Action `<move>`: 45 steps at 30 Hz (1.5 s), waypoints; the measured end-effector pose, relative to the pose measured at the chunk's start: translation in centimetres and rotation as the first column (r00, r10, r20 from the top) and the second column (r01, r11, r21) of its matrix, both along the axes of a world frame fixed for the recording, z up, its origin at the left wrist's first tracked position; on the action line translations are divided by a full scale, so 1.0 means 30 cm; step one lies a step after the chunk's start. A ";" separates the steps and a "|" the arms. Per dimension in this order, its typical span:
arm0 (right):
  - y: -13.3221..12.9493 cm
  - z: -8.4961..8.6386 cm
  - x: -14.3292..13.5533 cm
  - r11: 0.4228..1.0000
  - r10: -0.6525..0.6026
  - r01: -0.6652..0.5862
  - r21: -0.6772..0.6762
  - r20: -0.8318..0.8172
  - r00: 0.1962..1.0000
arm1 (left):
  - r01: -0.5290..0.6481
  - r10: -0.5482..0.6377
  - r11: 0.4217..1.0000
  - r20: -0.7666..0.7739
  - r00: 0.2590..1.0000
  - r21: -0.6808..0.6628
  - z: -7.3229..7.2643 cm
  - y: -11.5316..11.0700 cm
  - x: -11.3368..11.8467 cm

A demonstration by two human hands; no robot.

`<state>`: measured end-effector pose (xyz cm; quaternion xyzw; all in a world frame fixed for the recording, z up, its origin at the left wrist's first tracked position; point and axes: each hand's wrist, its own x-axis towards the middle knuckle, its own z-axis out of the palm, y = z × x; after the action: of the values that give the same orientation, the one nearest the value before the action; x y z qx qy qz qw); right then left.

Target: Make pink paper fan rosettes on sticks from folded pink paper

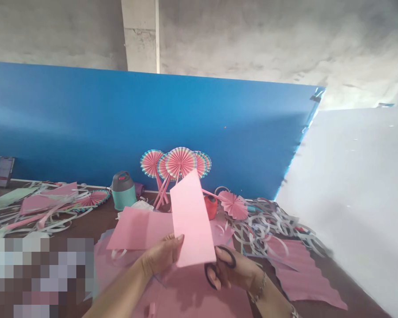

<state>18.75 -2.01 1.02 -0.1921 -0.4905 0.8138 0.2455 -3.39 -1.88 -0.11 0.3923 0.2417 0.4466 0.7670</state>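
Observation:
A folded-looking piece of pink paper (191,221) stands upright in front of me, its top edge slanted. My left hand (164,255) pinches its lower left edge, thumb on the near face. In my right hand (234,267) is a pair of black-handled scissors (227,257), fingers through the loops. The scissors' blades are hidden behind the paper. My right fingers are beside the paper's lower right corner. Under both hands lie more pink sheets (199,296), and another pink sheet (135,229) rests just behind my left hand.
Pink paper fans (181,162) on sticks lean against the blue partition (86,110). A teal-and-grey flask (124,194) and a red container (211,207) stand behind the sheets. Curled paper strips (262,229) heap at right, with a pleated pink sheet (305,269). A phone (4,171) stands far left.

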 end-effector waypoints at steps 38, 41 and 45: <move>0.013 0.011 0.046 0.979 -0.114 0.125 0.161 -0.077 0.990 | -0.453 0.449 0.891 -0.078 0.890 -0.035 0.011 0.094 -0.089; 0.013 0.011 0.046 0.979 -0.114 0.126 0.162 -0.081 0.990 | -0.450 0.444 0.892 -0.102 0.890 -0.036 0.021 0.088 -0.085; 0.016 0.008 0.045 0.981 -0.129 0.139 0.133 -0.086 0.988 | -0.415 0.409 0.910 -0.152 0.900 -0.014 0.021 0.082 -0.074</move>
<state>20.11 -1.53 1.26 -0.1759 -0.5219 0.7663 0.3310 -5.61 0.58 0.51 0.3462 0.3847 0.5631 0.6443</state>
